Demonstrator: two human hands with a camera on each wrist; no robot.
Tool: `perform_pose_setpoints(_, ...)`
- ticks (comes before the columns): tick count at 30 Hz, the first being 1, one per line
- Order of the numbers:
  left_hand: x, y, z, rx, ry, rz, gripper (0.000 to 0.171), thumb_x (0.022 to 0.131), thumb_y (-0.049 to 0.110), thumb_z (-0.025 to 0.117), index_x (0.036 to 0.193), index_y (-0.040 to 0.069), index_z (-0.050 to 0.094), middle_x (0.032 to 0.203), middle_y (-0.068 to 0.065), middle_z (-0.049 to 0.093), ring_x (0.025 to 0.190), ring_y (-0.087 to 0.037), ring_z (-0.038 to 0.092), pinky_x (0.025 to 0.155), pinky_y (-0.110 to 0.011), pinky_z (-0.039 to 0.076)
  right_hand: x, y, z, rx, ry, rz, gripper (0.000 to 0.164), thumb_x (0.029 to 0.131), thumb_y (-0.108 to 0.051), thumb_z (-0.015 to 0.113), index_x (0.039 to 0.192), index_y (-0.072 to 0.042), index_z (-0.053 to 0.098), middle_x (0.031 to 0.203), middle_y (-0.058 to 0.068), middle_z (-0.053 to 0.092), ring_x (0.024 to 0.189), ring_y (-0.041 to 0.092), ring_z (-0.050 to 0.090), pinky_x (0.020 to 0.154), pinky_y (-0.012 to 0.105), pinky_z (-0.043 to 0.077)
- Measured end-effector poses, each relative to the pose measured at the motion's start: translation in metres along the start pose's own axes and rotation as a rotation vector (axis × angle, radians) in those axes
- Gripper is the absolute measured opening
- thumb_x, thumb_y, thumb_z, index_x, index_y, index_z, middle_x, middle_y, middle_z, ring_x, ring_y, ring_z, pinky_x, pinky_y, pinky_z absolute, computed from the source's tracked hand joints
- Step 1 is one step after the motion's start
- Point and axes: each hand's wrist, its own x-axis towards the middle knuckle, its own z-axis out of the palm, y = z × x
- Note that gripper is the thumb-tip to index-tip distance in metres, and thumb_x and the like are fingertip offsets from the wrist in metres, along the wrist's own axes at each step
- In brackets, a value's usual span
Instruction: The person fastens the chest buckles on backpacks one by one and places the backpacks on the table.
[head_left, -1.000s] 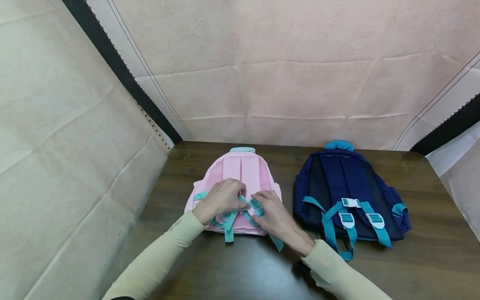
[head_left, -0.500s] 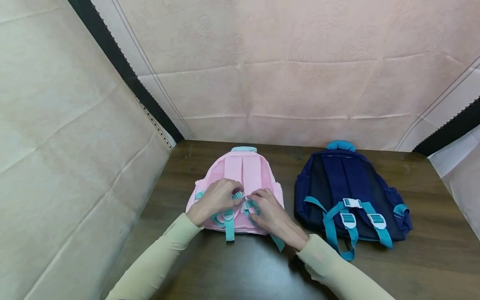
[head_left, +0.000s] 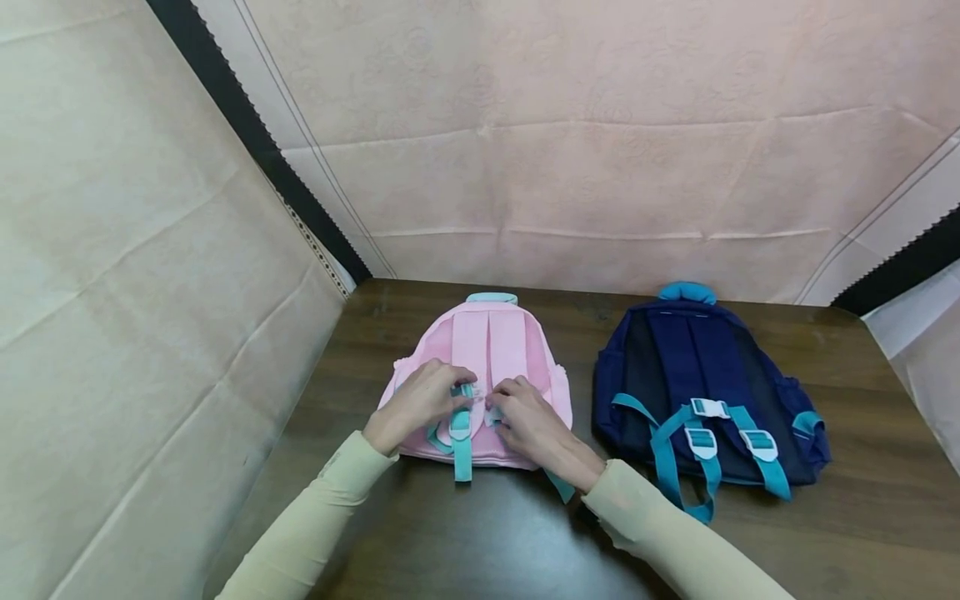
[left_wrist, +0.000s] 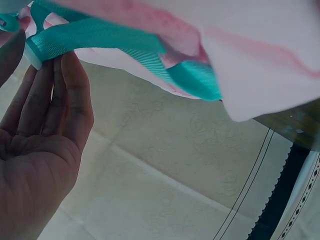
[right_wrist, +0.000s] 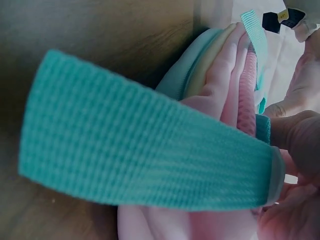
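A pink backpack lies on the table, strap side up, with its pale blue handle at the far end. My left hand is over its lower left part. In the left wrist view, that thumb and the fingertips pinch a teal strap at its whitish buckle end. Just to the right, my right hand has its fingers bent over the middle of the pack, and they mostly hide what they grip. In the right wrist view, another teal strap runs to a pale buckle beside those fingers.
A navy backpack lies to the right, its teal straps joined by a white buckle. Beneath both packs is a dark wooden table. Pale fabric walls rise behind and to the left.
My right hand has shifted left, closer to the left hand. The left fingertips have drawn back slightly to the left, and the teal strap under them has turned. The navy backpack lies as before.
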Motion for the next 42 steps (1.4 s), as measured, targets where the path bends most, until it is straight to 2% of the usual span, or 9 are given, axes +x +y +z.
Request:
perform_pose_setpoints(5, -0.001, -0.003, 0.001, -0.020, -0.001, 0.012, 0.027, 0.091, 0.011, 0.088, 0.117, 0.004, 0.083, 0.111, -0.010, 0.085, 0.085, -0.015, 0.067, 0.084, -0.035, 0.061, 0.002, 0.011, 0.013, -0.037, 0.008, -0.065, 0.027, 0.086, 0.004, 0.077, 0.112, -0.001, 0.081, 0.116, 0.014, 0.073, 0.104, 0.028, 0.062, 0.090, 0.042, 0.057)
perform_pose_setpoints(8, -0.002, -0.004, 0.002, -0.034, -0.009, 0.009, 0.027, 0.092, 0.010, 0.088, 0.118, 0.003, 0.082, 0.113, -0.011, 0.084, 0.091, -0.019, 0.072, 0.091, -0.039, 0.063, 0.002, 0.002, 0.004, -0.019, -0.021, -0.048, 0.023, 0.089, 0.005, 0.076, 0.111, 0.002, 0.081, 0.113, 0.015, 0.073, 0.102, 0.029, 0.063, 0.091, 0.045, 0.057)
perform_pose_setpoints(15, -0.004, -0.006, 0.003, -0.075, -0.033, 0.012, 0.028, 0.094, 0.006, 0.084, 0.121, 0.000, 0.080, 0.116, -0.013, 0.083, 0.098, -0.021, 0.074, 0.097, -0.043, 0.063, 0.006, 0.006, 0.004, -0.023, -0.072, -0.043, 0.018, 0.092, 0.002, 0.078, 0.109, 0.000, 0.082, 0.109, 0.013, 0.072, 0.096, 0.026, 0.059, 0.084, 0.040, 0.054)
perform_pose_setpoints(22, -0.008, -0.010, 0.006, -0.103, -0.022, 0.026, 0.025, 0.097, 0.005, 0.080, 0.122, 0.000, 0.076, 0.119, -0.014, 0.079, 0.110, -0.026, 0.074, 0.105, -0.046, 0.060, 0.013, 0.029, 0.027, -0.055, -0.041, -0.101, 0.019, 0.093, 0.003, 0.073, 0.106, -0.004, 0.083, 0.103, 0.012, 0.071, 0.092, 0.025, 0.060, 0.077, 0.034, 0.051)
perform_pose_setpoints(25, -0.010, -0.012, 0.007, -0.113, -0.015, 0.039, 0.024, 0.099, 0.006, 0.079, 0.121, 0.001, 0.075, 0.119, -0.013, 0.078, 0.110, -0.025, 0.073, 0.104, -0.046, 0.060, 0.012, 0.019, 0.014, -0.030, -0.061, -0.097, 0.016, 0.095, 0.003, 0.073, 0.105, -0.003, 0.083, 0.102, 0.012, 0.071, 0.091, 0.026, 0.060, 0.078, 0.037, 0.052)
perform_pose_setpoints(29, -0.011, -0.015, 0.008, -0.146, -0.004, 0.030, 0.025, 0.098, 0.009, 0.081, 0.121, 0.003, 0.075, 0.114, -0.010, 0.078, 0.101, -0.021, 0.070, 0.097, -0.041, 0.061, 0.010, 0.014, 0.005, -0.024, -0.095, -0.089, 0.014, 0.097, 0.001, 0.073, 0.107, -0.002, 0.083, 0.104, 0.012, 0.071, 0.093, 0.027, 0.059, 0.081, 0.038, 0.052)
perform_pose_setpoints(31, -0.011, -0.016, 0.008, -0.164, 0.000, 0.019, 0.026, 0.097, 0.012, 0.083, 0.121, 0.004, 0.076, 0.111, -0.009, 0.078, 0.097, -0.019, 0.068, 0.092, -0.038, 0.061, 0.012, 0.023, 0.012, -0.042, -0.104, -0.094, 0.014, 0.096, -0.002, 0.076, 0.108, -0.005, 0.082, 0.105, 0.011, 0.071, 0.092, 0.026, 0.058, 0.080, 0.036, 0.051)
perform_pose_setpoints(36, -0.012, -0.017, 0.006, -0.203, -0.002, 0.014, 0.025, 0.099, 0.013, 0.081, 0.121, 0.004, 0.077, 0.107, -0.007, 0.078, 0.094, -0.016, 0.066, 0.090, -0.034, 0.059, 0.017, 0.033, 0.014, -0.027, -0.175, -0.071, 0.016, 0.097, -0.005, 0.078, 0.113, -0.007, 0.081, 0.112, 0.011, 0.071, 0.097, 0.026, 0.059, 0.085, 0.036, 0.054)
perform_pose_setpoints(42, -0.013, -0.018, 0.003, -0.222, 0.002, 0.017, 0.027, 0.102, 0.010, 0.076, 0.127, 0.002, 0.076, 0.112, -0.010, 0.079, 0.096, -0.018, 0.065, 0.093, -0.038, 0.060, 0.013, 0.013, -0.016, -0.048, -0.244, -0.045, 0.020, 0.100, -0.005, 0.076, 0.120, -0.003, 0.078, 0.116, 0.013, 0.071, 0.105, 0.027, 0.062, 0.095, 0.040, 0.057)
